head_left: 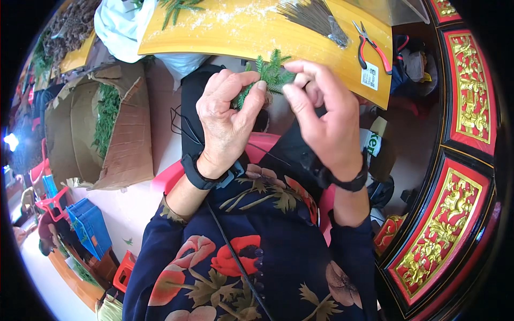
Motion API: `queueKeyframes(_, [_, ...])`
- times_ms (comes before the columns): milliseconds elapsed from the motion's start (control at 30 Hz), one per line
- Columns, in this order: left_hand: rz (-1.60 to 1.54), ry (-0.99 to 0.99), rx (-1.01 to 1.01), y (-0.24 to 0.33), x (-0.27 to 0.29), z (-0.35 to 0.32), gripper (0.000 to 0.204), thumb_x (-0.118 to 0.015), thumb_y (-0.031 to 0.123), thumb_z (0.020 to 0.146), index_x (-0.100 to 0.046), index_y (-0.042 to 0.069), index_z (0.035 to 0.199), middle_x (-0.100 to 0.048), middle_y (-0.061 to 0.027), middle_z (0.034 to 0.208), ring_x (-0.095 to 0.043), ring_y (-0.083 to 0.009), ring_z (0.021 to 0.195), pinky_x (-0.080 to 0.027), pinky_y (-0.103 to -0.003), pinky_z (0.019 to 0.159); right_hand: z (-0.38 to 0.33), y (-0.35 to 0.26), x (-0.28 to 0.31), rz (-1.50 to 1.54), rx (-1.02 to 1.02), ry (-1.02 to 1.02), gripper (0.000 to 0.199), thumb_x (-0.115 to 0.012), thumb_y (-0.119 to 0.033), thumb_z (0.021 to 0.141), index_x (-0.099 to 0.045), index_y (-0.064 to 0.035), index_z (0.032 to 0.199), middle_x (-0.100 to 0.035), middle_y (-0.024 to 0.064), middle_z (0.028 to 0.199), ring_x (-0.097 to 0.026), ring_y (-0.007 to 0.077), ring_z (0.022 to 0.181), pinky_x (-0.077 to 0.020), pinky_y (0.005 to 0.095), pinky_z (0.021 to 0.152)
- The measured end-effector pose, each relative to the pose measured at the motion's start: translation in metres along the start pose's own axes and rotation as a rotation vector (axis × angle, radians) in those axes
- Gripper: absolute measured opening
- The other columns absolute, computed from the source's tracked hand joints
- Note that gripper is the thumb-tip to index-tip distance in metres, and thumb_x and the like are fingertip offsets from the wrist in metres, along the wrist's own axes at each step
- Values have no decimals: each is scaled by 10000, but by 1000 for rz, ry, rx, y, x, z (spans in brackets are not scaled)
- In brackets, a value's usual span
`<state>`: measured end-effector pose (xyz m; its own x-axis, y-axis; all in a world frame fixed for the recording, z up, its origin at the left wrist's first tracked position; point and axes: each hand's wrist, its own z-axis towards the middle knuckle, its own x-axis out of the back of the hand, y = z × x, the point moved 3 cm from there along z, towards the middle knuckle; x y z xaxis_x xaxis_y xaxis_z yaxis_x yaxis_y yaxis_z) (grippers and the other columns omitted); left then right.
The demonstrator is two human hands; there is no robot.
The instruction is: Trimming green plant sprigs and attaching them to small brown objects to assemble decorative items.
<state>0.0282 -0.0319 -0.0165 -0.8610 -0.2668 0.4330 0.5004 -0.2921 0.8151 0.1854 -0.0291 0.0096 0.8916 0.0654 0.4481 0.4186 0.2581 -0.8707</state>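
A small green sprig point(271, 68) with needle-like leaves, seemingly artificial, is pinched between the thumb and index finger of my left hand point(227, 109). Some of its leaves show behind that thumb, and a small brownish bit sits below it. Close on the sprig's right side is my right hand point(329, 115); its thumb and index tip stand apart and the other fingers curl inward. I see nothing held there, and whether a fingertip touches the leaves is unclear. Both hands are above my lap, just short of the yellow table point(225, 40).
Red-handled pliers point(373, 48) and a bundle of thin dark stems point(316, 18) lie on the table among white crumbs. More greenery point(179, 8) is at its far edge. At left stands a cardboard box point(126, 134) with green sprigs; carved red-gold panels point(439, 235) line the right.
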Motion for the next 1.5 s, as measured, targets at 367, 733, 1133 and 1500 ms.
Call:
queueKeyframes(367, [113, -76, -141, 10, -2, -1, 122, -707, 38, 706, -672, 34, 824, -525, -79, 663, -512, -228, 641, -418, -330, 582, 18, 35, -19, 636, -189, -162, 153, -603, -75, 912, -656, 26, 1014, -646, 10, 903, -553, 50, 787, -440, 193, 676])
queueKeyframes(733, [166, -123, -233, 15, -6, 5, 151, -719, 46, 702, -681, 38, 849, -537, -84, 692, -530, -237, 658, -440, -330, 590, -2, 31, -23, 315, 129, 318, 139, -615, -25, 891, -646, -9, 1026, -640, 11, 923, -508, 11, 752, -378, 166, 596])
queueKeyframes(1133, [139, -178, -155, 12, -6, 3, 143, -708, 53, 729, -663, 18, 860, -544, -98, 722, -531, -273, 686, -450, -357, 615, -8, 41, -17, 227, 19, 140, 140, -638, -16, 871, -645, 25, 1004, -613, 6, 867, -510, 27, 656, -409, 175, 580])
queueKeyframes(1500, [224, -147, -254, 17, -9, -3, 119, -682, 31, 747, -646, 15, 859, -534, -102, 747, -519, -267, 706, -440, -338, 629, -23, 47, -38, 797, -406, 123, 107, -624, 10, 863, -607, 37, 965, -569, -2, 825, -489, 38, 634, -403, 188, 571])
